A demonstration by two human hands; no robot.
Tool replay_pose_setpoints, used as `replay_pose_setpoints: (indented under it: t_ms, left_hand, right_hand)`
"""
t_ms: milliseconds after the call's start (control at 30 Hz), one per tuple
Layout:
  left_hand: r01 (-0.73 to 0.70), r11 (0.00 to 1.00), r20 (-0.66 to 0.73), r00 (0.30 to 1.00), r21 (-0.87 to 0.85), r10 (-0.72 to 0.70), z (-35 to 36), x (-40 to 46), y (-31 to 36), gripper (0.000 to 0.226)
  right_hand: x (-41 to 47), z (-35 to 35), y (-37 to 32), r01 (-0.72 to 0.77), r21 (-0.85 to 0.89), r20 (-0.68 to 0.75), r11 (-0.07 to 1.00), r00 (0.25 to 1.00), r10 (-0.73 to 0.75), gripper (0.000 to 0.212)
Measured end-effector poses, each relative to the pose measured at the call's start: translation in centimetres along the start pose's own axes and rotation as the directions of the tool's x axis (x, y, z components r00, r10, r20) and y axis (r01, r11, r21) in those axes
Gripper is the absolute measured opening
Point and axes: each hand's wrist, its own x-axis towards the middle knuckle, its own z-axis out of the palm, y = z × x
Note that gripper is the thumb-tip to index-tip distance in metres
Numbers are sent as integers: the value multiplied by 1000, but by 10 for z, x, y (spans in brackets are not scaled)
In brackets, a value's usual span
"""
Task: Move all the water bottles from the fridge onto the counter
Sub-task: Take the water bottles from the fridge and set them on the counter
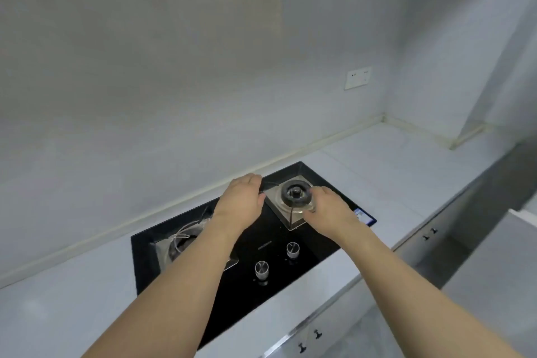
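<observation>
No water bottle and no fridge are in view. The pale grey counter (pixel 392 171) runs along the wall to a corner at the right. Both my forearms reach out over a black gas hob (pixel 247 299) set into the counter. My left hand (pixel 241 200) hovers palm down between the two burners, fingers loosely bent, holding nothing. My right hand (pixel 328 212) is palm down at the right burner (pixel 295 193), its fingertips at the burner's edge, and nothing is held that I can see.
The hob has a left burner (pixel 180 241) partly hidden under my left arm and two metal knobs (pixel 261 267) at its front. A wall socket (pixel 358 77) sits above the counter's right end. Cabinet fronts with small dark handles (pixel 430 234) lie below the counter edge.
</observation>
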Motion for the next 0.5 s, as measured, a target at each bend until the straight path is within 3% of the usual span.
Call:
replay_pose_setpoints:
  t_ms: [267, 500]
  left_hand:
    - [-193, 980, 45, 980, -45, 195, 31, 49, 104, 44]
    - [-380, 924, 82, 920, -46, 382, 58, 88, 177, 45]
  right_hand:
    - [-23, -46, 91, -203, 48, -64, 978, 977, 206, 47]
    - [-41, -76, 156, -354, 78, -137, 932, 922, 361, 55]
